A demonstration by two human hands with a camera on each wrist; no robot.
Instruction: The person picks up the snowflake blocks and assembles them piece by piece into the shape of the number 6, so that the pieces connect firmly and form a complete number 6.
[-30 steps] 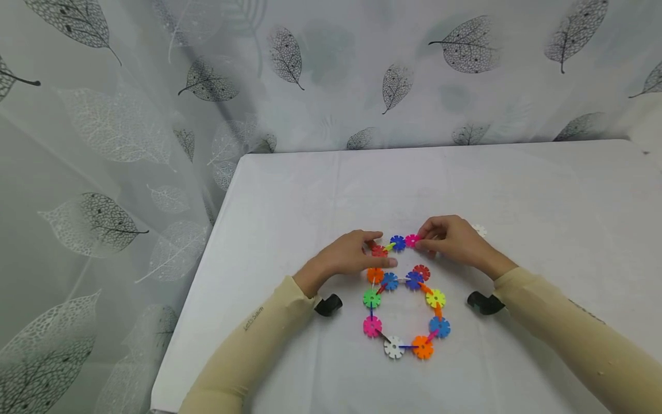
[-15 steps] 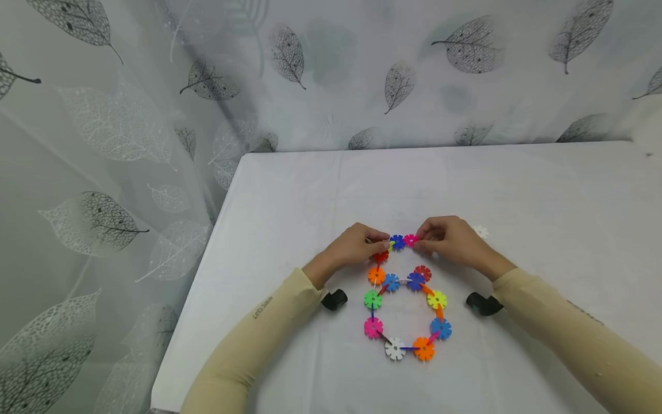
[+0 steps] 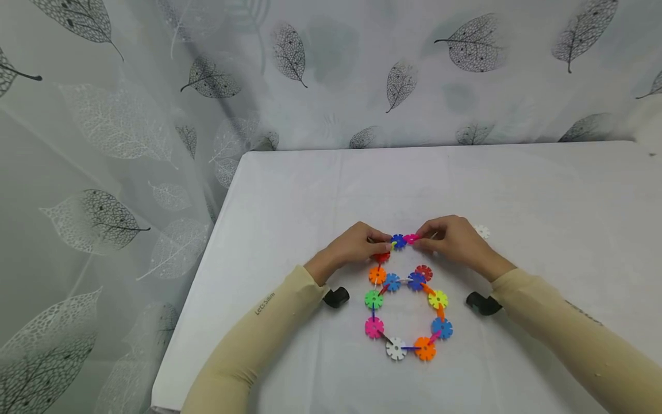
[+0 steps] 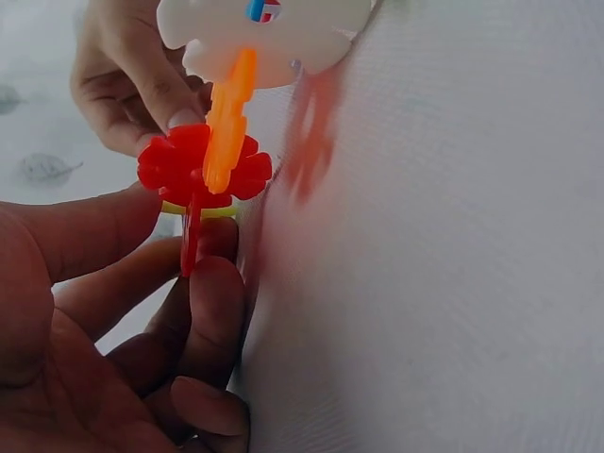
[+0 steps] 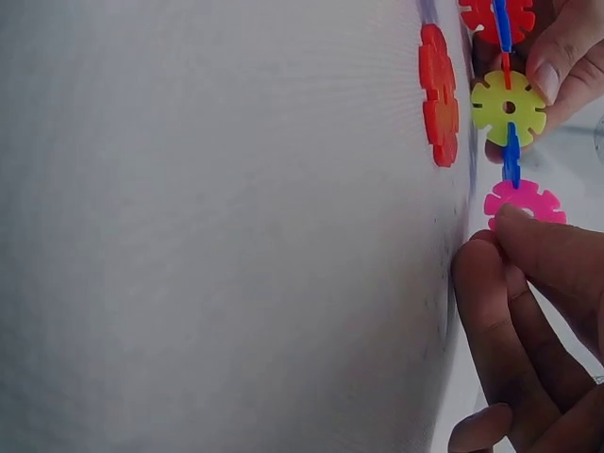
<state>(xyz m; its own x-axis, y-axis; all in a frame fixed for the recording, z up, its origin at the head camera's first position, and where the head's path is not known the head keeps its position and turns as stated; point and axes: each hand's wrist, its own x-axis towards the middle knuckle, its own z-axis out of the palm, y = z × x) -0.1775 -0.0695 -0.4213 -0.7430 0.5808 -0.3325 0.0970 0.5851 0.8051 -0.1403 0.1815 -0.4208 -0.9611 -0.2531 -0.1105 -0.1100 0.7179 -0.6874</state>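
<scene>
Notched plastic discs are slotted together into a chain on the table. In the head view my left hand (image 3: 357, 244) is at the chain's upper end, its thumb and fingers pinching a yellow disc (image 5: 491, 109), clearest in the right wrist view. A red disc (image 4: 170, 160) hangs just beside those fingers. My right hand (image 3: 452, 238) pinches a pink disc (image 3: 411, 238) between thumb and forefinger. Between the two hands a blue disc (image 3: 398, 241) joins yellow to pink. Fingers cover part of both held discs.
Nearer the front lies a ring of linked discs, among them green (image 3: 373, 299), white (image 3: 396, 348) and yellow (image 3: 438, 299). An orange disc (image 3: 377, 275) links it to the held end. A loose white disc (image 3: 482, 232) lies beyond my right hand. A leaf-patterned curtain (image 3: 331, 75) hangs behind the table.
My left hand has moved slightly right and its spread thumb and fingers have closed on the yellow disc. The right hand keeps its pinch on the pink disc, nearly still.
</scene>
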